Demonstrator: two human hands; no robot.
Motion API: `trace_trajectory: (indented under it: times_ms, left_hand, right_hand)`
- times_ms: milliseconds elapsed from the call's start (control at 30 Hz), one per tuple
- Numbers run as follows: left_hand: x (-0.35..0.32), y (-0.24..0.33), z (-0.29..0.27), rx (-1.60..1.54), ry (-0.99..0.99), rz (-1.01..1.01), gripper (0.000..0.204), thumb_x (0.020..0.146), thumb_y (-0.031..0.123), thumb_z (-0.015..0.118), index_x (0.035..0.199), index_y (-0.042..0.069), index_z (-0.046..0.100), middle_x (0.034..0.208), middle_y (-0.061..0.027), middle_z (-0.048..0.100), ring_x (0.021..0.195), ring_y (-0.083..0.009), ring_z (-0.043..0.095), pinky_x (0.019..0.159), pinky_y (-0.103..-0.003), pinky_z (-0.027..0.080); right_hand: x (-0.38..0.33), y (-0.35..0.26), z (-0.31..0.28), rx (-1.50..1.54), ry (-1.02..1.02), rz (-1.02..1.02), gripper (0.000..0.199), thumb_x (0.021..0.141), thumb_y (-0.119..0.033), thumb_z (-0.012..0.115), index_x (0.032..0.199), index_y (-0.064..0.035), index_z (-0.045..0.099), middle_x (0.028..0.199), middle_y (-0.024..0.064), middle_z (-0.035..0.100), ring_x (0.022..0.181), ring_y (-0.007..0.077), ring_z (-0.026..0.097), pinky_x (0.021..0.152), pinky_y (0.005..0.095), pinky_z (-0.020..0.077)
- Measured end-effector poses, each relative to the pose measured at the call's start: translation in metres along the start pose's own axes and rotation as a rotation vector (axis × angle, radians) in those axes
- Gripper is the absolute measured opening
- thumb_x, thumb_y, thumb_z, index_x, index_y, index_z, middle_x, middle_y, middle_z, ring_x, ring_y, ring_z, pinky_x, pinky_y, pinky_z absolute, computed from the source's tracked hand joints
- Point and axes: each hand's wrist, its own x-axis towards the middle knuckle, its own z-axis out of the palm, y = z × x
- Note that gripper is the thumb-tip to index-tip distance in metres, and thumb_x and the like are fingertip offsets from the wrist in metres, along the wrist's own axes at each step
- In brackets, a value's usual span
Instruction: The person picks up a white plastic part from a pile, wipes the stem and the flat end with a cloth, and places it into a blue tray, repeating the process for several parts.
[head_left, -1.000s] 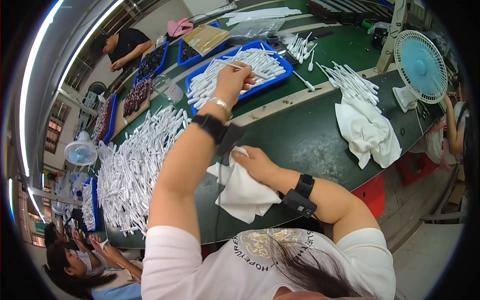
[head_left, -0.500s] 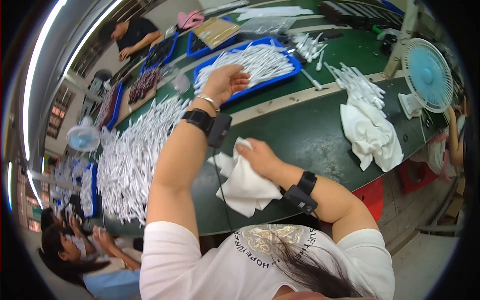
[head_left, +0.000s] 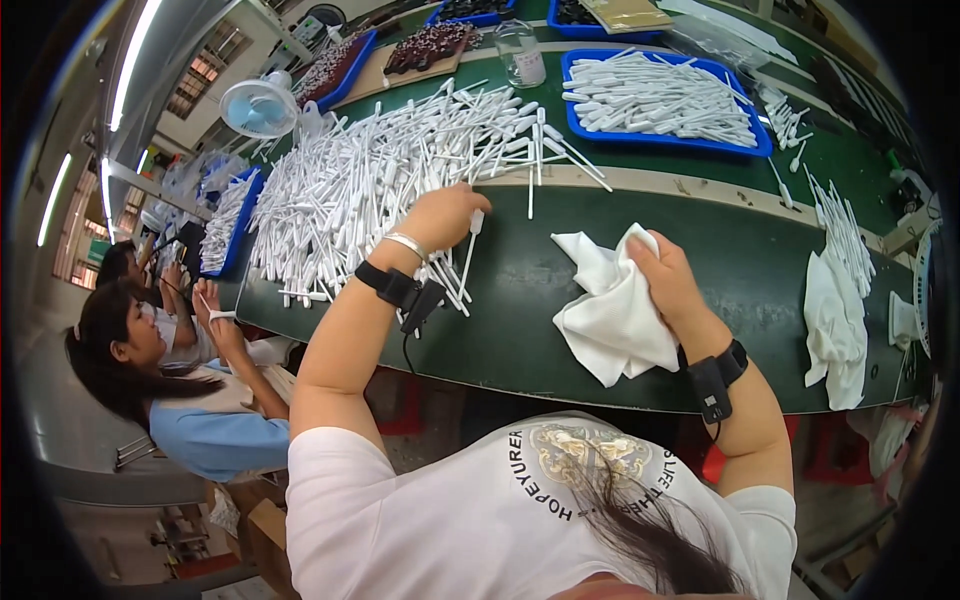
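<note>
At the near edge of a large heap of white plastic sticks (head_left: 350,190), my left hand (head_left: 440,217) is closed with its fingers curled. A single white stick (head_left: 470,250) hangs from those fingertips, its wide end up and its thin shaft pointing down. My right hand (head_left: 672,285) grips a crumpled white cloth (head_left: 612,315) over the dark green table (head_left: 520,330), thumb on top. The cloth's lower folds hang loose. The undersides of the left fingers are hidden.
Beyond my hands stands a blue tray (head_left: 690,148) full of similar sticks. A clear jar (head_left: 522,60) is to its left. More sticks and a second white cloth (head_left: 836,325) lie at the right. A small fan (head_left: 258,107) stands far left; a person (head_left: 190,400) works nearby.
My left hand has come down from beside the blue tray to the heap and now holds a stick. My right hand keeps the cloth. The view has swung left.
</note>
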Motion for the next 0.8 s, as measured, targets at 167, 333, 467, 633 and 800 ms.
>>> trace_trajectory:
  times_ms: [167, 333, 467, 633, 800]
  left_hand:
    - [0.002, -0.007, 0.007, 0.049, 0.055, 0.173, 0.018, 0.07, 0.007, 0.056, 0.088, 0.009, 0.058, 0.086, -0.0071, 0.052, 0.082, -0.0284, 0.054, 0.067, -0.034, 0.045]
    - [0.0, -0.007, 0.001, -0.072, 0.185, 0.279, 0.016, 0.071, 0.006, 0.057, 0.087, 0.009, 0.057, 0.084, -0.0074, 0.055, 0.076, -0.0258, 0.056, 0.065, -0.033, 0.046]
    - [-0.014, 0.026, -0.008, -0.594, 0.047, 0.027, 0.015, 0.075, 0.008, 0.057, 0.091, 0.007, 0.056, 0.081, -0.007, 0.059, 0.066, -0.0186, 0.058, 0.059, -0.029, 0.047]
    - [-0.025, 0.091, 0.001, -1.532, -0.143, -0.171, 0.018, 0.082, 0.013, 0.055, 0.094, 0.0, 0.054, 0.077, -0.0049, 0.06, 0.059, -0.0082, 0.056, 0.052, -0.019, 0.045]
    - [-0.016, 0.129, 0.008, -1.82, -0.241, -0.188, 0.016, 0.082, 0.014, 0.055, 0.09, 0.0, 0.055, 0.074, -0.0044, 0.06, 0.055, -0.0072, 0.053, 0.048, -0.018, 0.042]
  right_hand:
    - [-0.001, -0.003, 0.002, 0.031, 0.008, 0.024, 0.02, 0.087, -0.023, 0.049, 0.09, -0.0042, 0.053, 0.076, -0.0008, 0.054, 0.065, 0.0053, 0.05, 0.059, 0.0196, 0.0413]
    - [-0.001, -0.004, 0.003, 0.056, 0.007, 0.021, 0.02, 0.087, -0.024, 0.05, 0.09, -0.0044, 0.053, 0.076, -0.0008, 0.054, 0.066, 0.0053, 0.049, 0.059, 0.0197, 0.0412]
    - [0.0, -0.002, -0.004, 0.156, 0.008, 0.039, 0.021, 0.088, -0.024, 0.049, 0.095, -0.0046, 0.053, 0.08, 0.0005, 0.056, 0.07, 0.0071, 0.052, 0.062, 0.0207, 0.0433]
    - [-0.007, -0.015, 0.006, 0.306, 0.046, 0.053, 0.023, 0.088, -0.023, 0.047, 0.101, -0.0051, 0.052, 0.087, 0.0029, 0.057, 0.075, 0.0101, 0.055, 0.069, 0.0228, 0.0451]
    - [-0.011, -0.018, 0.009, 0.467, -0.025, 0.076, 0.026, 0.089, -0.023, 0.046, 0.106, -0.0046, 0.05, 0.093, 0.0051, 0.056, 0.081, 0.0136, 0.056, 0.074, 0.0249, 0.0452]
